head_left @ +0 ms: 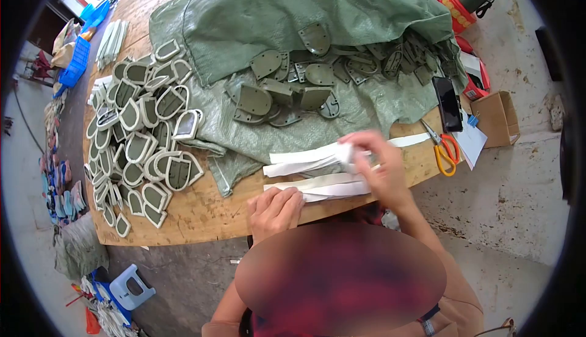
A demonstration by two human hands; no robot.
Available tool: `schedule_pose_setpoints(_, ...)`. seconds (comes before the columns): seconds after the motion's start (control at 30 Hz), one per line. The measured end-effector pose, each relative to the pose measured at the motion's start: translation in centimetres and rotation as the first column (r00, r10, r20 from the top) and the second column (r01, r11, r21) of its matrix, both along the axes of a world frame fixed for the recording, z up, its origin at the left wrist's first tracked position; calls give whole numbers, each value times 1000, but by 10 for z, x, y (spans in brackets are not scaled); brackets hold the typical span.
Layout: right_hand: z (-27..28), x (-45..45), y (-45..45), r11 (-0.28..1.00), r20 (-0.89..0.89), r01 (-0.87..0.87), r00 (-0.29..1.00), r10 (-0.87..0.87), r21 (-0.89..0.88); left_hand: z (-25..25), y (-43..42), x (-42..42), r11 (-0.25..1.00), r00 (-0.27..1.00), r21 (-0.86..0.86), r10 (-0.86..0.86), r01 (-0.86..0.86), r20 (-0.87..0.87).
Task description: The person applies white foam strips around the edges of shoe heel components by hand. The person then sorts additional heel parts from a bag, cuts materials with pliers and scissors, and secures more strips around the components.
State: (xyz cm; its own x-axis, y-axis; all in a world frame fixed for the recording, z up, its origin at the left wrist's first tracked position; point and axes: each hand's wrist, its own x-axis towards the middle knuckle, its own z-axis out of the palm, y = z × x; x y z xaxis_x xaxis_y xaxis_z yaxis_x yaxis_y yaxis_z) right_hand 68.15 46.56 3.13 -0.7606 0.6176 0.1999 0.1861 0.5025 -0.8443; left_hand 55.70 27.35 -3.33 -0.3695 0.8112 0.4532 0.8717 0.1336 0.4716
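My left hand [274, 212] rests at the table's front edge, fingers curled together over the left end of a lower bundle of white strips [336, 188]. My right hand [381, 169], partly smeared by motion, pinches the right part of an upper bundle of white strips [299, 161]. That bundle's left end lies loose on the table. Another white strip [410, 140] shows beyond my right hand, towards the scissors. The fingertips of my right hand are blurred, so how many strips they grip cannot be made out.
White-edged green arch-shaped pieces [140, 129] are heaped on the left. Bare green pieces [253, 100] lie on a green woven sack [305, 7]. Orange-handled scissors [447, 154], a phone [448, 105] and a cardboard box [497, 117] are at right. A blue stool [131, 288] stands below.
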Motion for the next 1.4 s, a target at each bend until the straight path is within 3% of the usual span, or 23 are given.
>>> schedule_pose_setpoints(0.07,-1,18,21,928,-268,142,932,-242,-344,16,7,-6,999,1000,-38,-26,26,-2)
schedule_pose_setpoints(0.1,2,26,33,885,-317,154,895,-313,-439,26,12,-10,998,999,-57,-40,40,-3)
schedule_pose_setpoints(0.17,9,38,51,772,-381,146,804,-457,-619,40,37,-30,996,997,37,-78,78,-21)
schedule_pose_setpoints(0.23,14,41,58,704,-356,109,803,-479,-702,44,66,-45,984,994,150,-102,96,31)
schedule_pose_setpoints(0.27,15,43,60,668,-347,87,801,-488,-739,47,83,-50,989,994,122,-86,78,68)
schedule_pose_setpoints(0.3,12,44,58,638,-359,37,801,-479,-769,51,100,-52,994,992,94,-70,60,103)
schedule_pose_setpoints(0.5,0,32,34,538,-387,-115,818,-426,-835,28,174,-39,965,972,-246,34,-93,-233)
schedule_pose_setpoints(0.67,4,34,24,564,-380,-107,836,-395,-819,12,180,-55,993,970,-67,77,-95,-230)
schedule_pose_setpoints(0.77,9,40,21,634,-334,-34,871,-361,-772,37,152,-62,980,978,186,-99,64,182)
schedule_pose_setpoints(0.83,15,44,18,669,-272,5,911,-310,-743,54,133,-56,973,728,228,-143,-19,671)
schedule_pose_setpoints(0.9,19,42,14,694,-260,-7,930,-259,-720,62,118,-55,971,262,215,-182,-105,948)
schedule_pose_setpoints(0.93,20,39,11,700,-278,-36,931,-235,-713,57,109,-57,980,32,184,-182,-69,983)
schedule_pose_setpoints(1.03,28,32,0,731,-284,-82,946,-157,-677,57,82,-36,969,-453,226,-245,-95,857)
schedule_pose_setpoints(1.1,41,28,-5,724,-232,-92,968,-96,-684,58,66,-21,966,-509,256,-239,-36,827)
schedule_pose_setpoints(1.17,56,26,-7,682,-140,-84,990,-27,-727,57,54,-13,969,-431,244,-204,40,879)
schedule_pose_setpoints(1.23,50,25,-7,675,-77,-93,996,54,-732,45,44,-8,983,113,107,-125,152,986)
schedule_pose_setpoints(1.3,47,21,-9,658,0,-93,990,140,-747,46,41,-5,983,361,101,-151,155,920)
schedule_pose_setpoints(1.4,38,18,-13,594,11,-95,985,173,-799,39,38,-7,974,610,121,-216,193,762)
